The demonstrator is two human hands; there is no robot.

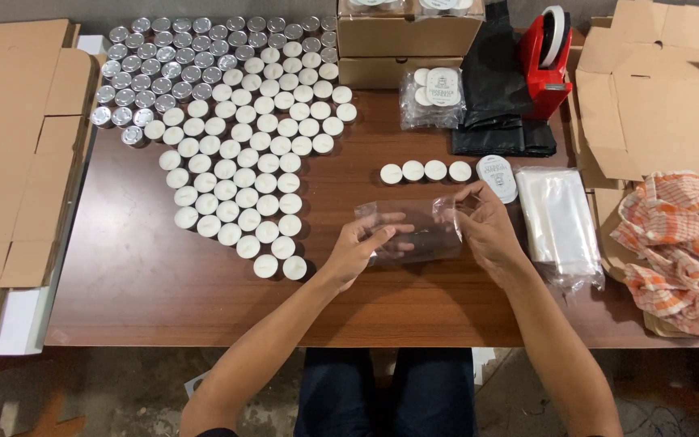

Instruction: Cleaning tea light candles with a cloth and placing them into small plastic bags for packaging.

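- The left hand (359,247) and the right hand (483,225) both pinch one clear plastic bag (410,231) just above the brown table (147,275).
- The bag lies sideways, its long way running between the hands.
- A row of four white candles (425,171) sits just past the bag, nearer the right hand.
- A round white label (497,174) lies beside the row.

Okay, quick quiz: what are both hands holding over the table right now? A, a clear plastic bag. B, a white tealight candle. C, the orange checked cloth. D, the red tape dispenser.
A: the left hand and the right hand grip the two ends of a clear plastic bag above the table, while the row of four tealight candles lies untouched beyond it.
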